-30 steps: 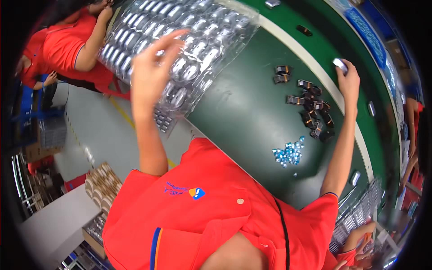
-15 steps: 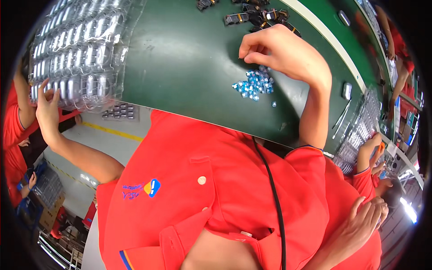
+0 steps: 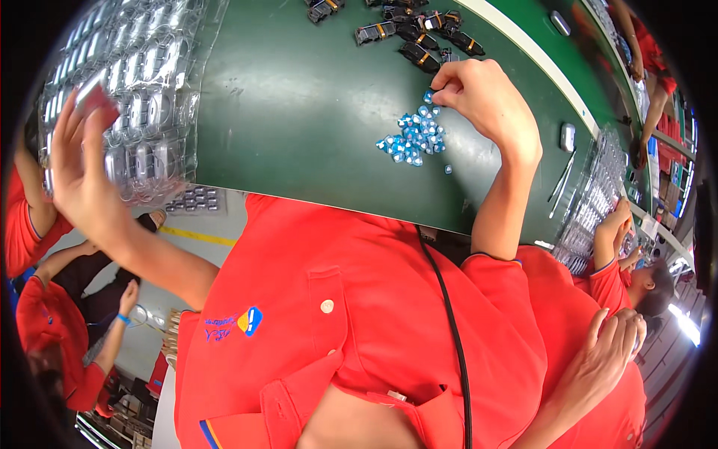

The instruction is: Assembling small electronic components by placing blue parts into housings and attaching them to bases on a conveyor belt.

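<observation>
My left hand [image 3: 86, 168] is raised over the near edge of a clear plastic tray [image 3: 191, 112] at the left. Its thumb and fingers are closed on a shiny, reddish-looking piece [image 3: 99, 103], blurred by motion. Rows of silver rounded cases [image 3: 133, 112] sit in the tray's pockets. On the green table, my right hand [image 3: 486, 101] is at the far end of a pile of small blue pieces [image 3: 415, 135]. Its thumb and forefinger are pinched together beside a blue piece [image 3: 428, 96]; what lies between the fingertips is hidden.
Several black clip-like parts [image 3: 419, 34] lie at the far side of the table [image 3: 299, 97]. Right of my arm are a silver case [image 3: 568, 137], tweezers [image 3: 562, 179] and another plastic tray [image 3: 591, 206]. Co-workers' arms and hands [image 3: 598, 374] show at both sides.
My left hand has lifted off the tray's near edge with the shiny piece between its fingers. My right hand has come down to the top of the blue pile. The view has shifted slightly.
</observation>
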A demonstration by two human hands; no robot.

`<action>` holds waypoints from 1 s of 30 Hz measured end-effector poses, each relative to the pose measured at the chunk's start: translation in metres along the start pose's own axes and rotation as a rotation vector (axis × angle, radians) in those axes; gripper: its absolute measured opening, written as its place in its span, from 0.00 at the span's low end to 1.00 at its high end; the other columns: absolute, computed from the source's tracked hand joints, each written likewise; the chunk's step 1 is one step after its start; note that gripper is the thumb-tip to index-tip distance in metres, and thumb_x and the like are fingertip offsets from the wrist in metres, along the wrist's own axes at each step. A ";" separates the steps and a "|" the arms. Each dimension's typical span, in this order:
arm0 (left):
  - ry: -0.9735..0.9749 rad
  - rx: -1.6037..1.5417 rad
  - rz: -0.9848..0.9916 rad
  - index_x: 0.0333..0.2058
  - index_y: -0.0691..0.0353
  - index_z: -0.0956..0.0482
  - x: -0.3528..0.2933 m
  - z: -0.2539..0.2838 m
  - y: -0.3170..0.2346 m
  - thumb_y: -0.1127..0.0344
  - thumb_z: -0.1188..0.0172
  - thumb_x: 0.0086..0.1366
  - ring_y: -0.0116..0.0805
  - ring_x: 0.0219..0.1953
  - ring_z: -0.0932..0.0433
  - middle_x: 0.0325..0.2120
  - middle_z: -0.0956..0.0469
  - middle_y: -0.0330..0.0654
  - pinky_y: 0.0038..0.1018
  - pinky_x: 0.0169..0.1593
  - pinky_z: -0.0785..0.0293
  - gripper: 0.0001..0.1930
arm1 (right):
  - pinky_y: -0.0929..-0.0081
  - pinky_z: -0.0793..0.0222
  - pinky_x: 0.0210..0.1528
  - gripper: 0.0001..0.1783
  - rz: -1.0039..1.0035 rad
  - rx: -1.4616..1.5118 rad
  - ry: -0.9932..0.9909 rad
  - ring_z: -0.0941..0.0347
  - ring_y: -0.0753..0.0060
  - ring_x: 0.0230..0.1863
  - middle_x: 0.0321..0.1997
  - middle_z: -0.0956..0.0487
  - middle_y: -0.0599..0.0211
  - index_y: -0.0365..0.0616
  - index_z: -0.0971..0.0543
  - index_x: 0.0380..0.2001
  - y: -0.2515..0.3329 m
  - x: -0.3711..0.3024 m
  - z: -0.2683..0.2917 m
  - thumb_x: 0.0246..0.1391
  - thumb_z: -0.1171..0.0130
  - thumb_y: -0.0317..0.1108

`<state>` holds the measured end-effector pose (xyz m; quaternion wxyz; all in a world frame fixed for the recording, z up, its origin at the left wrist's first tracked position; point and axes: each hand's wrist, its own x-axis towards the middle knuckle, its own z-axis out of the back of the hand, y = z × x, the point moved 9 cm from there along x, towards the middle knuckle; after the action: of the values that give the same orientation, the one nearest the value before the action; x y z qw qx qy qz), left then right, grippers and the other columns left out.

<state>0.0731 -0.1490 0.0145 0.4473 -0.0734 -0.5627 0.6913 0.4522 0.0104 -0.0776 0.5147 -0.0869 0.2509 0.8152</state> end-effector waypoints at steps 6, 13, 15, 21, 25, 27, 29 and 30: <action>0.473 -0.361 0.148 0.52 0.67 0.22 -0.031 -0.143 -0.026 0.76 0.38 0.63 0.30 0.46 0.22 0.44 0.20 0.46 0.27 0.51 0.24 0.18 | 0.76 0.26 0.37 0.12 -0.225 0.245 -0.202 0.21 0.71 0.28 0.25 0.18 0.62 0.35 0.17 0.36 -0.033 -0.034 0.010 0.46 0.34 0.28; 0.659 -0.438 0.233 0.55 0.69 0.25 -0.057 -0.188 -0.016 0.75 0.39 0.64 0.29 0.50 0.24 0.47 0.22 0.45 0.25 0.54 0.28 0.20 | 0.79 0.26 0.39 0.11 -0.232 0.402 -0.312 0.22 0.77 0.31 0.29 0.17 0.63 0.35 0.18 0.37 -0.032 -0.052 -0.011 0.49 0.34 0.27; 0.654 -0.411 0.254 0.55 0.69 0.25 -0.059 -0.193 -0.010 0.74 0.39 0.64 0.29 0.50 0.23 0.47 0.22 0.45 0.25 0.54 0.28 0.20 | 0.79 0.26 0.39 0.11 -0.194 0.402 -0.323 0.21 0.77 0.32 0.30 0.17 0.63 0.34 0.18 0.37 -0.034 -0.050 -0.017 0.50 0.34 0.27; 0.631 -0.710 0.430 0.58 0.67 0.28 -0.058 -0.201 0.013 0.71 0.40 0.66 0.32 0.49 0.23 0.49 0.24 0.45 0.32 0.56 0.27 0.21 | 0.78 0.26 0.42 0.11 -0.043 1.018 -0.579 0.22 0.74 0.35 0.37 0.17 0.61 0.31 0.20 0.41 -0.030 -0.040 0.014 0.57 0.38 0.27; 0.618 -0.891 0.479 0.60 0.66 0.31 -0.057 -0.203 0.023 0.69 0.41 0.68 0.34 0.50 0.23 0.51 0.25 0.46 0.35 0.57 0.26 0.23 | 0.78 0.25 0.44 0.11 0.189 1.251 -0.496 0.21 0.75 0.37 0.39 0.18 0.58 0.30 0.20 0.41 0.016 0.007 0.027 0.58 0.38 0.26; 0.610 -0.941 0.466 0.60 0.65 0.32 -0.051 -0.206 0.024 0.68 0.41 0.68 0.35 0.51 0.24 0.51 0.26 0.46 0.36 0.57 0.26 0.24 | 0.79 0.26 0.44 0.11 0.255 1.274 -0.438 0.21 0.75 0.37 0.40 0.18 0.58 0.30 0.20 0.42 0.027 0.035 0.022 0.58 0.38 0.26; 0.568 -0.952 0.489 0.61 0.66 0.32 -0.045 -0.211 0.023 0.67 0.42 0.69 0.36 0.52 0.24 0.51 0.26 0.46 0.36 0.57 0.26 0.23 | 0.79 0.26 0.44 0.12 0.326 1.292 -0.372 0.21 0.75 0.37 0.40 0.18 0.58 0.30 0.20 0.43 0.039 0.052 0.022 0.58 0.38 0.26; 0.544 -0.958 0.498 0.61 0.66 0.33 -0.040 -0.212 0.022 0.66 0.42 0.69 0.36 0.53 0.25 0.51 0.26 0.46 0.36 0.57 0.26 0.23 | 0.80 0.26 0.43 0.13 0.365 1.278 -0.381 0.22 0.76 0.37 0.39 0.18 0.59 0.30 0.20 0.44 0.045 0.058 0.028 0.58 0.38 0.26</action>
<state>0.2129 -0.0259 -0.0958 0.3171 -0.5702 -0.6430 0.4011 0.3892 0.0548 -0.0622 0.3547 0.4219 0.5981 0.5818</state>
